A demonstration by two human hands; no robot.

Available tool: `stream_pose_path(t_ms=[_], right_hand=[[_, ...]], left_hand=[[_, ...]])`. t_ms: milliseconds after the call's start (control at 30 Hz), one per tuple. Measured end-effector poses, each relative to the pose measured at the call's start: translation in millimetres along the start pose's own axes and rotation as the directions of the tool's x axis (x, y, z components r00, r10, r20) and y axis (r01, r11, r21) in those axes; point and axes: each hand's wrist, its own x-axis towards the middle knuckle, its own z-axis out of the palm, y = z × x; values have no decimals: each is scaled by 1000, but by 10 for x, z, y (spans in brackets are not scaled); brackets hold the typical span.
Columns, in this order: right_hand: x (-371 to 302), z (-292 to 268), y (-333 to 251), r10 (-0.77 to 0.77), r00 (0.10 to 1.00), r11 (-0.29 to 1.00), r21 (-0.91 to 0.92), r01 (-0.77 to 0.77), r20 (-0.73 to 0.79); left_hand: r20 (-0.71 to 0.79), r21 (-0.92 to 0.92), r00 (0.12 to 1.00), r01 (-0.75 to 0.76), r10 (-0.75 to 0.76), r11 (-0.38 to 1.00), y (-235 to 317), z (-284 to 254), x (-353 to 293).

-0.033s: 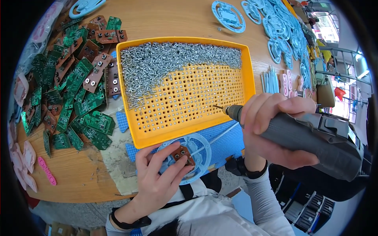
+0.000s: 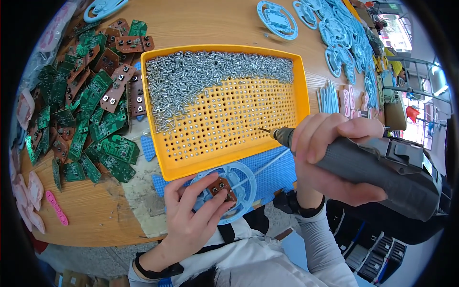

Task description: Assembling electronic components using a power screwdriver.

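My left hand [image 2: 193, 215] presses a small brown circuit board [image 2: 221, 185] with black push buttons onto a light-blue plastic wheel [image 2: 249, 184]. Its fingers cover part of both. A thin blue rod [image 2: 270, 161] runs out from the wheel toward the upper right. My right hand [image 2: 330, 148] is wrapped round a dark grey power screwdriver [image 2: 377, 172], whose bit points left over a yellow screw tray [image 2: 306, 95]. Loose silver screws [image 2: 215, 62] heap along the tray's far and left sides. Many holes of its perforated plate hold single screws.
Green and brown circuit boards [image 2: 95, 100] pile up on the left, with pink plastic parts [image 2: 34, 191] nearer the edge. Blue wheels [image 2: 334, 33] are heaped at the far right, near a bundle of blue rods [image 2: 327, 98]. A blue foam mat [image 2: 275, 177] lies beneath the work.
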Motion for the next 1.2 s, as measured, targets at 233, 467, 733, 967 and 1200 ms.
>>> stream_pose_path(t_ms=[233,467,733,967,1200], right_hand=[[-54,35,39,-23,1000,1000,-14,23,16],[98,43,-624,47,994,999,-30,-45,100],[-319,296,-767,99,948,964,207,-167,302],[-512,438,-709,163,973,948,247,-200,160],[-506,501,-706,170,973,953,227,-203,154]], left_hand=[[-3,13,1000,-2,2,1000,2,1,-11],[-28,8,999,-33,33,999,-6,3,-12],[-38,15,998,-44,45,999,6,8,-2],[-70,18,996,-61,62,998,-7,27,-15],[-72,30,995,-67,69,997,-21,26,-28]])
